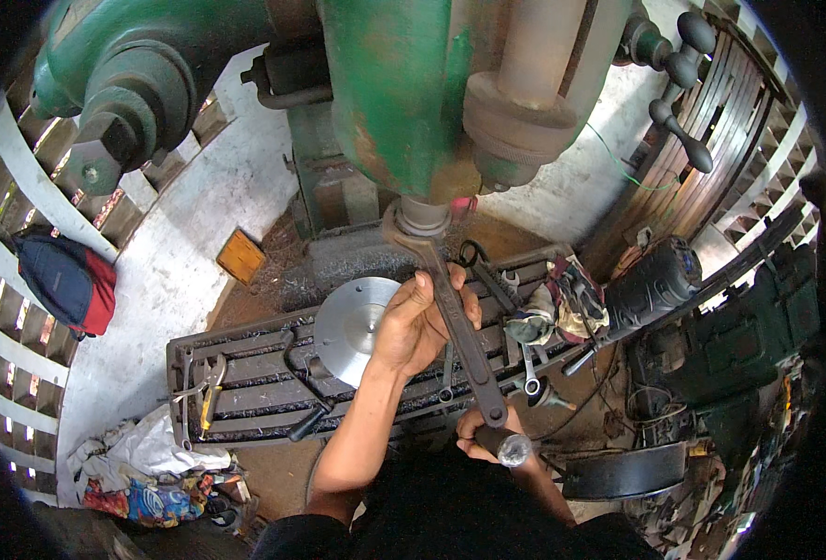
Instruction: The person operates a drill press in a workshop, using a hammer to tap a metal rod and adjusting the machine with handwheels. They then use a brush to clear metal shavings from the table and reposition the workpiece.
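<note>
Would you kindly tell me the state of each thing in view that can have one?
Spanner: held by the left hand, upper end at the spindle.
Round tool: held by the right hand.
Disc: bright face up, partly behind the left hand.
Table: slotted, littered with metal chips.
Pliers: lying at the table's left end.
Rag: crumpled.
Backpack: open or closed, unclear.

On tbl (262,356): pliers (208,408) L, disc (346,331) mid, rag (576,303) R; wrench (459,322) above.
</note>
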Demonstrator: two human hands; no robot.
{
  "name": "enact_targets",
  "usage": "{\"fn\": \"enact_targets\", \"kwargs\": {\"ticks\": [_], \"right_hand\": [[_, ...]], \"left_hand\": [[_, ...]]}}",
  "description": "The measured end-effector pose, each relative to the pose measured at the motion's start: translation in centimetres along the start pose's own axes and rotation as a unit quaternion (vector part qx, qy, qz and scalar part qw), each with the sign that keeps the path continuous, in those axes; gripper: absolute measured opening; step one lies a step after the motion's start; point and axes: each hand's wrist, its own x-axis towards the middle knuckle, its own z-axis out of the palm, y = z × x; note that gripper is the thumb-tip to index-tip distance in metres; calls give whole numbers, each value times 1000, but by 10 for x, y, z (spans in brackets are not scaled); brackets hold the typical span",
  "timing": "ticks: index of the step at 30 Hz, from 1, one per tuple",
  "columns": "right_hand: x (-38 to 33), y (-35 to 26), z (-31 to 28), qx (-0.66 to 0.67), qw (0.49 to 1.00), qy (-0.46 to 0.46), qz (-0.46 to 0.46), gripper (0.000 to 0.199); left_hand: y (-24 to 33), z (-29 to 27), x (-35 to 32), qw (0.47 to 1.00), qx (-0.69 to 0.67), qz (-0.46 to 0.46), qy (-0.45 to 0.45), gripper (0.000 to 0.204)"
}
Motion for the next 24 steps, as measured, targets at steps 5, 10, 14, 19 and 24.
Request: {"fn": "enact_targets", "kwargs": {"ticks": [5, 10, 14, 19, 24], "right_hand": [[8, -12, 23, -96, 991, -96, -7, 36], [29, -33, 35, -203, 972, -59, -104, 36], [42, -43, 35, -79, 995, -56, -32, 21], [44, -38, 23, -29, 998, -35, -48, 35], [37, -36, 9, -240, 949, -164, -124, 42]], "left_hand": [[-1, -3, 0, 1000, 19, 16, -1, 46], [-1, -3, 1, 1000, 13, 13, -5, 45], [-3, -1, 2, 1000, 1, 0, 20, 45], [-6, 2, 5, 1000, -14, 3, 11, 43], [-13, 6, 11, 1000, -12, 20, -9, 42]]}}
